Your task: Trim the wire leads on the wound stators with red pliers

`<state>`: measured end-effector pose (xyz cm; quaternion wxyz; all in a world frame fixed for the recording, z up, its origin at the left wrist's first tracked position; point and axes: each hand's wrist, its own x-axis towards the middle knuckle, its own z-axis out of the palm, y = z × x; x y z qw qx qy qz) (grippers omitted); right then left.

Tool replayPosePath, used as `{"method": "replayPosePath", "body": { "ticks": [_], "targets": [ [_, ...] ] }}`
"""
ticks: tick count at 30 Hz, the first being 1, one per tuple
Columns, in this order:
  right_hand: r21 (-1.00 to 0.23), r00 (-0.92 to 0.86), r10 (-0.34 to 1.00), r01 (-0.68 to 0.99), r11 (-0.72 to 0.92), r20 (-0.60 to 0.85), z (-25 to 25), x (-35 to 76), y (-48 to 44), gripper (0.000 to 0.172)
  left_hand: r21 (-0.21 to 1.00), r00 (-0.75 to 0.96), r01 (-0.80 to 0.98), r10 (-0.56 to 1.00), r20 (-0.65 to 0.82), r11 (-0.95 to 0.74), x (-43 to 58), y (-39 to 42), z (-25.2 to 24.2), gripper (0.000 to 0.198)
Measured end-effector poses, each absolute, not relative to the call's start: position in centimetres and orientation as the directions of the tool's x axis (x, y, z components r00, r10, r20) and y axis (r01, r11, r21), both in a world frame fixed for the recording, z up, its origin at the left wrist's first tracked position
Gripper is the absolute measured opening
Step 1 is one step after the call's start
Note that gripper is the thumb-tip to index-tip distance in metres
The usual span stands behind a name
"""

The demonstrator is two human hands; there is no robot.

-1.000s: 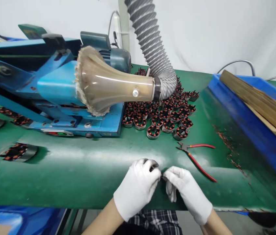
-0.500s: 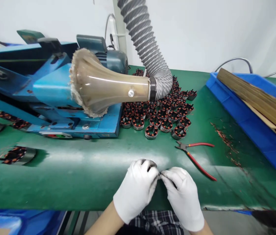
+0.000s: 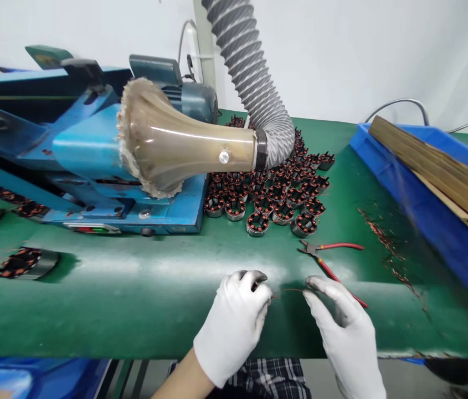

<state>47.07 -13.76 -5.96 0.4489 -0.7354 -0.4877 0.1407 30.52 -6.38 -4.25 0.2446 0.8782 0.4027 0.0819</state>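
Left of the pliers (image 3: 312, 250), the left hand (image 3: 230, 324) clasps a mostly hidden part (image 3: 254, 286); the right hand's (image 3: 345, 330) fingertips nearly meet at a wire (image 3: 293, 290), hold unclear.

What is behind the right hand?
Behind the right hand, the pliers are partly visible: the lower red handle passes behind it, its tip showing beyond. Green tabletop surrounds them. A stretch of handle is covered, as is anything else directly behind the glove.

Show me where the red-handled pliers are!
In the head view, right of centre: the red-handled pliers lie on the green table, just beyond the right hand, nearer than the copper-wound rings.
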Motion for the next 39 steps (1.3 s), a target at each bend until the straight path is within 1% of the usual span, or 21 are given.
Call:
{"method": "replayPosePath", "body": {
  "ticks": [2,4,7,9,11,14,16,17,19,21,23,26,28,30,34,36,39],
  "targets": [
    [-0.749,0.423,0.857,0.659,-0.069,0.294,-5.6,46.9,-13.8,0.017,0.493,0.657,0.668,0.753,-0.039,-0.558,30.5,-6.4,-4.1,0.013],
    [-0.680,0.323,0.884,0.734,-0.009,0.337,-5.2,46.8,-13.7,0.019,0.486,0.659,0.666,0.752,-0.027,-0.566,30.6,-6.5,-4.2,0.015],
    [-0.557,0.150,0.916,0.825,0.092,0.373,-5.2,46.7,-13.4,0.026,0.469,0.659,0.672,0.752,-0.025,-0.573,30.7,-6.5,-4.4,0.014],
    [-0.489,0.070,0.914,0.859,0.149,0.401,-5.5,46.9,-13.4,0.032,0.455,0.659,0.678,0.752,-0.027,-0.578,30.8,-6.5,-4.5,0.012],
    [-0.459,0.058,0.903,0.874,0.161,0.427,-5.9,47.1,-13.4,0.036,0.446,0.657,0.682,0.754,-0.026,-0.580,30.8,-6.4,-4.5,0.011],
    [-0.474,0.102,0.876,0.867,0.154,0.472,-5.6,47.2,-13.5,0.037,0.437,0.657,0.688,0.753,-0.033,-0.580,30.8,-6.4,-4.3,0.010],
    [-0.466,0.090,0.845,0.862,0.199,0.527,-5.0,47.0,-13.3,0.037,0.434,0.655,0.689,0.755,-0.029,-0.581,30.9,-6.4,-4.3,0.010],
    [-0.444,0.062,0.838,0.868,0.223,0.542,-4.7,46.7,-13.1,0.036,0.436,0.654,0.686,0.756,-0.020,-0.582,30.9,-6.5,-4.4,0.010],
    [-0.360,-0.032,0.858,0.899,0.248,0.512,-4.2,46.2,-12.6,0.032,0.445,0.649,0.681,0.761,0.002,-0.582,30.9,-6.5,-4.6,0.010],
    [-0.259,-0.124,0.901,0.933,0.248,0.416,-4.2,45.7,-12.1,0.027,0.447,0.643,0.678,0.765,0.023,-0.583,31.0,-6.5,-4.9,0.010],
    [-0.176,-0.183,0.912,0.949,0.262,0.367,-4.7,45.3,-11.7,0.024,0.447,0.642,0.675,0.766,0.037,-0.587,31.0,-6.5,-5.2,0.009],
    [-0.123,-0.188,0.881,0.957,0.264,0.434,-5.8,45.0,-11.6,0.025,0.451,0.645,0.665,0.762,0.056,-0.596,30.9,-6.4,-5.4,0.009],
    [-0.141,-0.144,0.863,0.961,0.239,0.485,-6.4,44.9,-11.6,0.025,0.453,0.644,0.660,0.762,0.070,-0.600,30.9,-6.4,-5.4,0.008],
    [-0.188,-0.095,0.862,0.959,0.214,0.498,-6.9,45.0,-11.8,0.025,0.457,0.641,0.656,0.763,0.083,-0.601,30.9,-6.4,-5.5,0.008],
    [-0.259,-0.009,0.894,0.956,0.139,0.448,-7.2,46.7,-12.5,0.026,0.468,0.642,0.649,0.762,0.087,-0.600,30.9,-6.4,-5.5,0.008],
    [-0.344,0.095,0.906,0.937,0.059,0.413,-6.9,48.0,-13.2,0.022,0.473,0.643,0.647,0.761,0.082,-0.598,30.9,-6.3,-5.3,0.009],
    [-0.486,0.268,0.889,0.872,-0.060,0.370,-6.0,49.2,-14.2,0.014,0.487,0.645,0.650,0.763,0.054,-0.584,30.9,-6.3,-5.1,0.008]
  ]
}}
